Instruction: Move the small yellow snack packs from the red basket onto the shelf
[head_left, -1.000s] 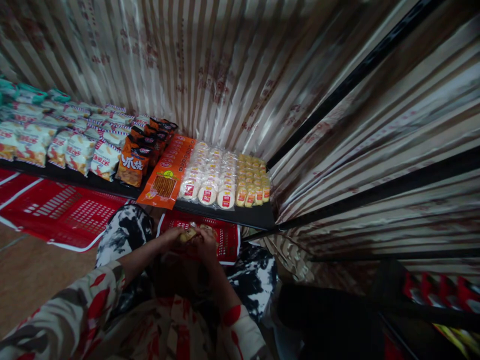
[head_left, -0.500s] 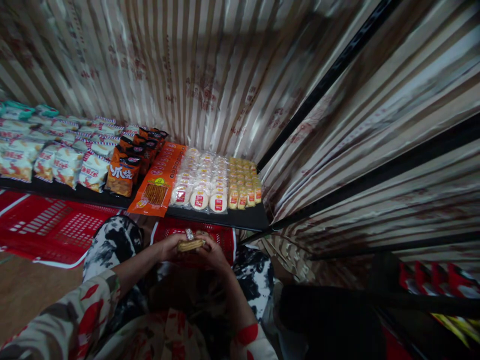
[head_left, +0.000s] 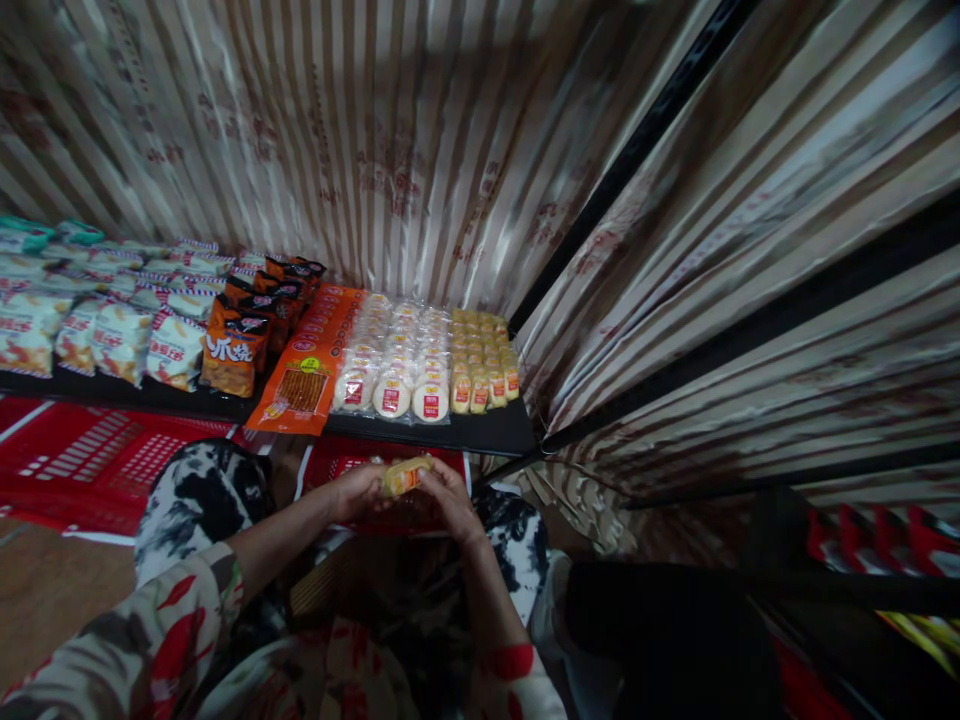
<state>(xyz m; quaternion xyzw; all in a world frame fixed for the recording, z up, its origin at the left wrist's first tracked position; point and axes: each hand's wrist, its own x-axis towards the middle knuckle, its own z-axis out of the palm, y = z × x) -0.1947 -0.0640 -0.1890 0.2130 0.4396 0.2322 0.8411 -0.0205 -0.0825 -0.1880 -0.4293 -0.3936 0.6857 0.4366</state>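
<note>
Both hands close on one small yellow snack pack [head_left: 406, 475]: left hand [head_left: 362, 492] at its left end, right hand [head_left: 447, 492] at its right. It looks light and crushable in slick wrap, so the ends seem the safest hold

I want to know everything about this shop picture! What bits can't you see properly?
Head view, the only one:
- The small yellow packet between the left hand and right hand: fingers cover its ends, print too small to read.
- The red crate below the shelf: hands and arms hide its inside.
- The white snack bags: cut off by the left edge.
- The bottom right corner: too dark to tell what stands there.
</note>
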